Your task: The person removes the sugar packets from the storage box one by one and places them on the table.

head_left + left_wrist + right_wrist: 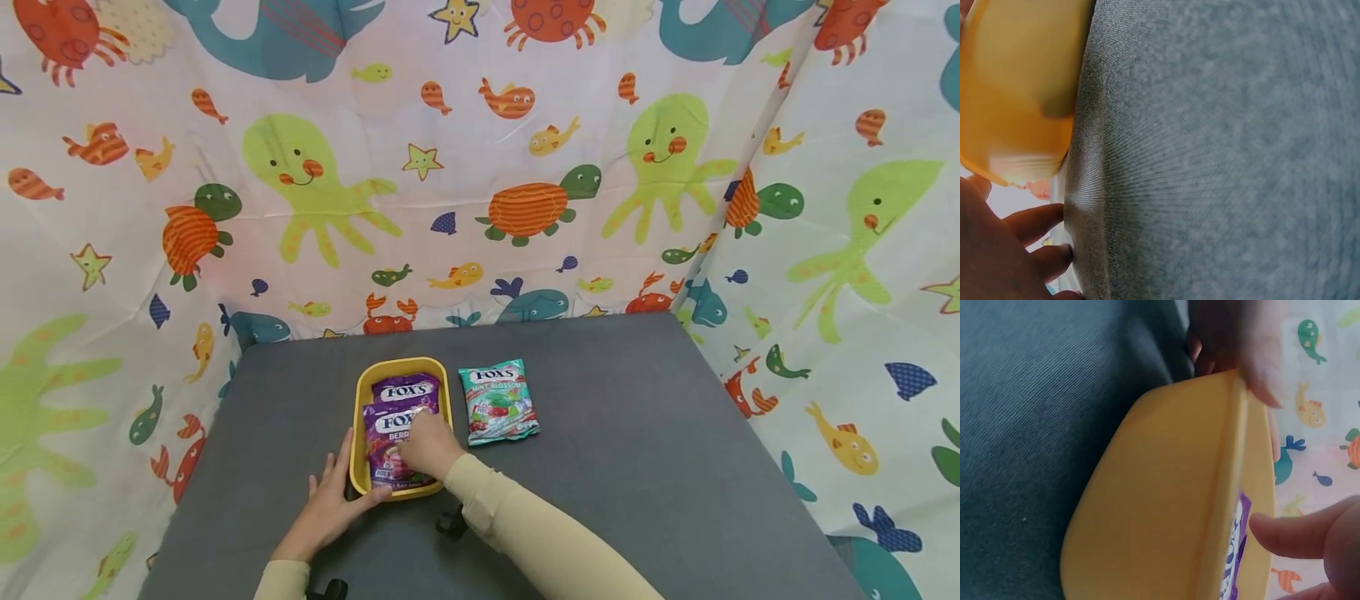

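Altogether two purple candy bags [395, 421] in one yellow tray [361, 392], one green bag [498, 402] beside.

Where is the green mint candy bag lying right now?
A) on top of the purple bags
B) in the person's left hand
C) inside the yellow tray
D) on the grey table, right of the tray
D: the green mint candy bag lies flat on the grey table, beside the yellow tray, which holds only purple bags.

Both arms wear long cream sleeves, the right sleeve [540, 533] entering from five o'clock. The left sleeve [283, 581] shows only its cuff at six o'clock. Small black straps sit at both wrists.
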Demonstrator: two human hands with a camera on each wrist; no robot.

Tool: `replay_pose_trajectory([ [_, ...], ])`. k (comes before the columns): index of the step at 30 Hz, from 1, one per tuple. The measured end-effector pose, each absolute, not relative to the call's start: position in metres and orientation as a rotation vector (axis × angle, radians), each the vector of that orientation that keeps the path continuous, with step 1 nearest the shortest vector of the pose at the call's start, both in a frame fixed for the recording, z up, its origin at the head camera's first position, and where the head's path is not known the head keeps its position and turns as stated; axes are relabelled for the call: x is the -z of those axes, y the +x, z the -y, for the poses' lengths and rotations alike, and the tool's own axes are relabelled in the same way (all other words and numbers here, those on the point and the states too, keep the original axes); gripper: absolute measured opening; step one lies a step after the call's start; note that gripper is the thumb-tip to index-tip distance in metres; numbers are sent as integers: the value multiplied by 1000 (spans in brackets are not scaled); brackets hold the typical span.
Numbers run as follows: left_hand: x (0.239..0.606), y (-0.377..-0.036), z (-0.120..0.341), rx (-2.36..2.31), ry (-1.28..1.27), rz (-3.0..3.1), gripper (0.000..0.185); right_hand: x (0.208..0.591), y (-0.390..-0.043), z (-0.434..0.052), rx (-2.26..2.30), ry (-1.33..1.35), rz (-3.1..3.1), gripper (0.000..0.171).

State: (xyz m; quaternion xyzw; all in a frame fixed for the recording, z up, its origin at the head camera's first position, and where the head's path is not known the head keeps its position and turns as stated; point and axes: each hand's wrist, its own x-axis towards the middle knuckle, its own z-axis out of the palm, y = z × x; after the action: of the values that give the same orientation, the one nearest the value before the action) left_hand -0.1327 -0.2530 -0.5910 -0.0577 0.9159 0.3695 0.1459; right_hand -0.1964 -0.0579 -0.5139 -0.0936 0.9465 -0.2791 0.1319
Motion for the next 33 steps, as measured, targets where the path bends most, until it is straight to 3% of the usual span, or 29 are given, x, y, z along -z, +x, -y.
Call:
replay_pose_trajectory([
  [4,591,-133,252,-1057,-169,-2643,115,516,-198,57,854,-210,-2759,61],
  [20,590,-133,253,-1036,-174,-2648,117,509,-204,47,1166,-88,-2679,27],
  [33,589,-131,252,-1052,-159,-2646,117,505,-204,45,1276,-48,-2631,38],
])
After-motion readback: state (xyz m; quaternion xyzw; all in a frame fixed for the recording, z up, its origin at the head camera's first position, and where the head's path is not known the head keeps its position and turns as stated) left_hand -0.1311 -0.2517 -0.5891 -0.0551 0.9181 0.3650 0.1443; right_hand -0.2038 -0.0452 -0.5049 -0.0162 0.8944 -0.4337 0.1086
